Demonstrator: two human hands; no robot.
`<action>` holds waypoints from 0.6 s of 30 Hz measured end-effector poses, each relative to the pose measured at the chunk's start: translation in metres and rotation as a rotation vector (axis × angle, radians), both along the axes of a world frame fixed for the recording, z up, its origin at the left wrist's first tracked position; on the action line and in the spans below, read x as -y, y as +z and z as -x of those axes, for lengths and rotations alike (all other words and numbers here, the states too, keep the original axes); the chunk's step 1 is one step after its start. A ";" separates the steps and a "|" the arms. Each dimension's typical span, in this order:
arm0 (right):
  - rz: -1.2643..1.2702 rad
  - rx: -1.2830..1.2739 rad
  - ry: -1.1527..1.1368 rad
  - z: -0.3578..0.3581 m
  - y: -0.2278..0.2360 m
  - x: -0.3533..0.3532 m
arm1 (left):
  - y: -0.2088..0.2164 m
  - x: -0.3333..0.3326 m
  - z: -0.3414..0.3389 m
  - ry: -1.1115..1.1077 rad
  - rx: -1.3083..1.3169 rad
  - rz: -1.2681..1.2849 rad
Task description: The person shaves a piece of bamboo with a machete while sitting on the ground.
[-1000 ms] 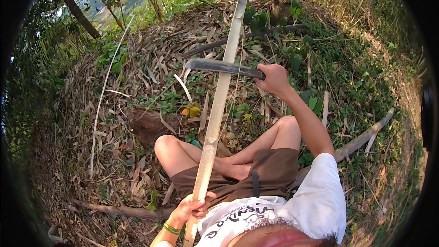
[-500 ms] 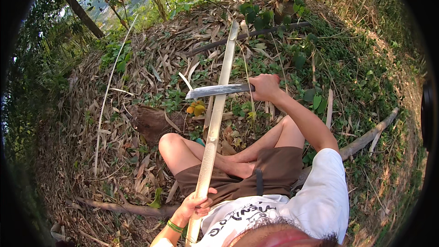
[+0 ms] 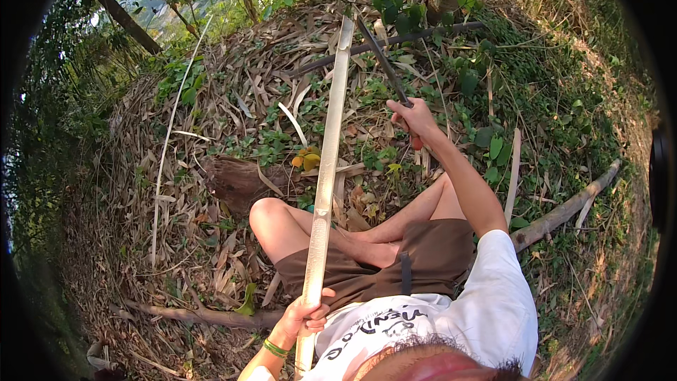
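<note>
Left hand (image 3: 300, 319) gripping pale bamboo strip (image 3: 330, 148), right hand (image 3: 417, 120) clasping dark-bladed knife (image 3: 383, 63) (angled beside the strip)

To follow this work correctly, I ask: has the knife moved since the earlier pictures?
Yes. The knife has swung forward and rightward: its tip, earlier below the dark branch in view, now shows above it, right of the pale strip.

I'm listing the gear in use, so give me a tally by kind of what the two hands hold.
Pale bamboo strip: 1, in the left hand
Long-bladed knife: 1, in the right hand
Total: 2
</note>
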State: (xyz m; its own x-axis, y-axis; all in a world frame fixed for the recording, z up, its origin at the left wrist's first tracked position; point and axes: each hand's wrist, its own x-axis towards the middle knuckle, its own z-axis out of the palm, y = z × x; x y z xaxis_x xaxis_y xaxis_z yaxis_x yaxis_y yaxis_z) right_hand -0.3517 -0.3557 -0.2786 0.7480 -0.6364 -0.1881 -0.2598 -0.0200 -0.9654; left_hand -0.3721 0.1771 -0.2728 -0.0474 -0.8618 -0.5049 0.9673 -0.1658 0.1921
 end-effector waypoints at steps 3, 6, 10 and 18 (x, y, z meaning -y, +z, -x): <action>-0.192 0.203 -0.025 -0.016 -0.006 -0.043 | -0.004 0.006 -0.003 -0.048 -0.031 0.048; -0.231 0.286 -0.125 -0.029 -0.001 -0.070 | -0.004 0.011 -0.002 -0.103 -0.002 0.056; -0.256 0.341 -0.252 -0.044 0.000 -0.081 | -0.002 0.012 0.001 -0.114 0.072 -0.002; -0.154 0.364 -0.271 -0.049 0.031 -0.115 | -0.013 0.017 -0.043 -0.124 0.562 0.044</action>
State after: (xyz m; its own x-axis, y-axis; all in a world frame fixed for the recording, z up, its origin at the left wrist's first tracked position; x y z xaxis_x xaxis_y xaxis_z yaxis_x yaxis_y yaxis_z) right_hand -0.3026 -0.2407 -0.2472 0.5941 -0.8027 -0.0522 0.1200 0.1526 -0.9810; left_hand -0.3291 0.1605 -0.2858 0.1158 -0.8877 -0.4457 0.6883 -0.2518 0.6803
